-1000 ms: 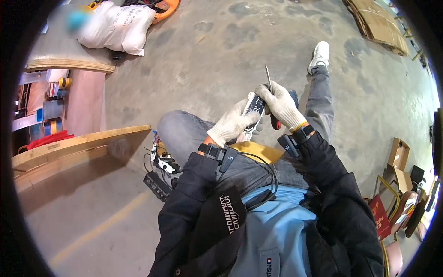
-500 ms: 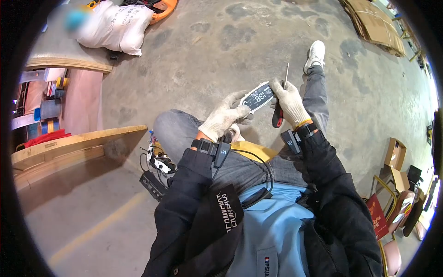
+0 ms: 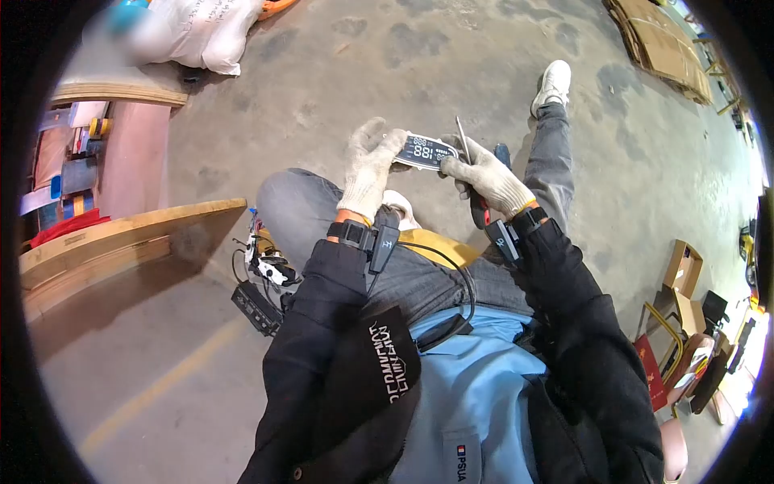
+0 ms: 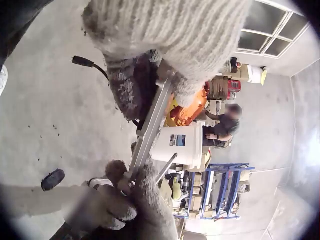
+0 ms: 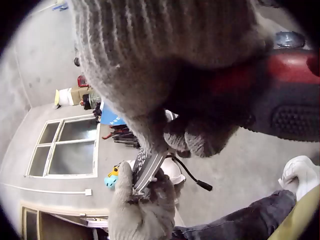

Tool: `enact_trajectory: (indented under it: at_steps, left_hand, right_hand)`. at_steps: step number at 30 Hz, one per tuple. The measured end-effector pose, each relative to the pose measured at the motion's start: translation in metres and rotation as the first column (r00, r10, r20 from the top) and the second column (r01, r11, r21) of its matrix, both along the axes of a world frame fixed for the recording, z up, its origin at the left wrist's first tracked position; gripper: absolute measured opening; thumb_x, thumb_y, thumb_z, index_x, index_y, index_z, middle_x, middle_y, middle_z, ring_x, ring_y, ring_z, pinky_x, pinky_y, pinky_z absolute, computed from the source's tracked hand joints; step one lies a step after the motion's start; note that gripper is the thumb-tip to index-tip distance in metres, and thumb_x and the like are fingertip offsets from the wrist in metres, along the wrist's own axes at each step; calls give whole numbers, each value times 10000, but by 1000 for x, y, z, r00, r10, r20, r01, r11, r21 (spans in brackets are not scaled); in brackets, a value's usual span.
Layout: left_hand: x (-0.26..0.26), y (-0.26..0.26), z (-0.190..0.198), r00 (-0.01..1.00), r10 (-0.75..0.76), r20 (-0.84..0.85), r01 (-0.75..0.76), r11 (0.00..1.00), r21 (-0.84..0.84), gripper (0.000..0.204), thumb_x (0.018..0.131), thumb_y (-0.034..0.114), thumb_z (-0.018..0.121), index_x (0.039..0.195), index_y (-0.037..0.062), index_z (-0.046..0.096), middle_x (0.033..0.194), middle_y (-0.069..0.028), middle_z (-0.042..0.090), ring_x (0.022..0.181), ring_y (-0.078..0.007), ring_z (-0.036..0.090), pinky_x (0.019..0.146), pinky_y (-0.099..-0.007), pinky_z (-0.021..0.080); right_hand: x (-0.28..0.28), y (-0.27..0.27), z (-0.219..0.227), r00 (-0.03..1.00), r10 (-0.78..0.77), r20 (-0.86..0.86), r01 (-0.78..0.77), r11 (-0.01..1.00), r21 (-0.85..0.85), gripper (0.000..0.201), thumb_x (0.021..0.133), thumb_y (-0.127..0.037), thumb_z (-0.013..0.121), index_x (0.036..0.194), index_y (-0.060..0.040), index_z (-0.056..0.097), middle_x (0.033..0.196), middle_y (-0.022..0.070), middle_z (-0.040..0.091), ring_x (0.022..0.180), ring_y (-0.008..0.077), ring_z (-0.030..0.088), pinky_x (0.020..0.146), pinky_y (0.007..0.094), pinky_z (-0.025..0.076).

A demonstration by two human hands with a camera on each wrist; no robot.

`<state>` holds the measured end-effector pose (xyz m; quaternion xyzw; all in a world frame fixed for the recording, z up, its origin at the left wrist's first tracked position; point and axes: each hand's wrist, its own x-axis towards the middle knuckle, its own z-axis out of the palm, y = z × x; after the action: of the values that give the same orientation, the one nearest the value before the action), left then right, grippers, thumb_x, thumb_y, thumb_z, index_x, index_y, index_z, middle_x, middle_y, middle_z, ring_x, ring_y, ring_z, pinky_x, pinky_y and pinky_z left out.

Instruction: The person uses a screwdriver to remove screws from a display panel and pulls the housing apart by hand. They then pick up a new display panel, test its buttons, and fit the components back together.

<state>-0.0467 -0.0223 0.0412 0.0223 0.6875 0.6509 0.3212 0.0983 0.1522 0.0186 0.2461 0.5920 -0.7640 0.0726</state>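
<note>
An oval digital display panel (image 3: 426, 152) with large digits and a pale rim is held up between two gloved hands. My left hand (image 3: 369, 169) pinches its left end between thumb and fingers. At the other end my right hand (image 3: 490, 179) grips the panel's edge. That same hand keeps a screwdriver (image 3: 480, 211) tucked in its fingers, its red-and-black handle (image 5: 290, 95) below the palm and its shaft pointing up and away. Edge-on in the left wrist view, the panel (image 4: 150, 125) looks thin. A short black cable with a plug (image 5: 204, 185) dangles behind it.
Beside the left knee lies a white-and-black part with wires (image 3: 270, 262), near a black box (image 3: 256, 308). A wooden board edge (image 3: 137, 230) runs along the left. Flattened cardboard (image 3: 661, 48) lies far right; an open carton (image 3: 685, 270) and chairs stand at right.
The panel has turned from steeply slanted to nearly level, with its display facing up toward the head. Both hands have shifted left, and the left hand has risen. The screwdriver stays in the right hand.
</note>
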Motion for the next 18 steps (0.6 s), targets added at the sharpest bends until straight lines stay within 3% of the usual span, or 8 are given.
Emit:
enact_trajectory:
  at_steps: [2,4,6,7,9,11,14,18]
  left_hand:
    - [-7,-2,-5,999,-31,40,30,999,18,577,991,259,747,1449,-2,513,1279,-182,652,1109,-218,697,820,-356,662]
    - [-14,-10,-5,995,-68,75,66,997,38,559,989,236,747,1444,-4,529,1263,-164,662,1099,-215,699,830,-348,649]
    - [-17,-16,-4,923,-379,67,383,921,-69,539,969,154,729,1447,-14,544,1249,-135,678,1055,-202,702,854,-327,607]
    - [-10,-11,-4,916,-396,71,400,915,-59,539,969,154,729,1447,-14,544,1249,-135,678,1055,-202,702,854,-327,607]
    - [4,-10,1,796,-592,128,595,804,13,581,938,99,699,1475,-31,519,1224,-116,686,990,-182,693,852,-305,566]
    - [7,-7,6,799,-588,127,586,808,57,585,916,113,707,1453,-38,530,1176,-106,694,955,-154,679,819,-295,561]
    - [4,-4,14,749,-634,193,652,757,-45,568,910,158,730,1414,-39,556,1122,-107,704,930,-144,675,776,-295,556]
    - [5,9,14,811,-579,83,574,760,-305,466,890,252,773,1233,-30,635,925,-85,709,770,-140,670,668,-299,549]
  right_hand:
    - [-4,-2,16,999,16,33,-17,999,41,554,989,-210,708,1491,-57,531,982,18,691,681,63,556,608,248,483]
    - [-4,-3,0,1000,-28,1,28,998,50,530,992,-208,700,1476,-50,550,985,18,695,675,64,558,606,247,488]
    - [-5,2,-15,995,-95,-22,96,993,71,507,995,-205,693,1460,-44,569,988,18,698,669,66,559,605,246,494]
    - [-8,9,-17,988,-150,-21,151,986,71,484,998,-201,687,1442,-36,590,991,18,701,666,68,563,605,245,500]
    - [-3,17,-20,976,-216,-18,216,974,68,461,1001,-197,681,1425,-28,610,993,18,703,663,70,567,606,244,506]
    - [-4,21,-4,992,-122,26,118,984,131,436,1004,-200,678,1396,-15,635,988,18,706,671,71,575,615,241,511]
    - [-4,17,8,993,-122,-5,121,980,159,396,1003,-214,677,1346,-16,669,969,20,707,670,76,579,621,245,512]
    - [-10,7,15,990,-135,33,120,950,288,418,964,-232,711,1313,-5,673,937,62,729,680,91,607,625,273,510]
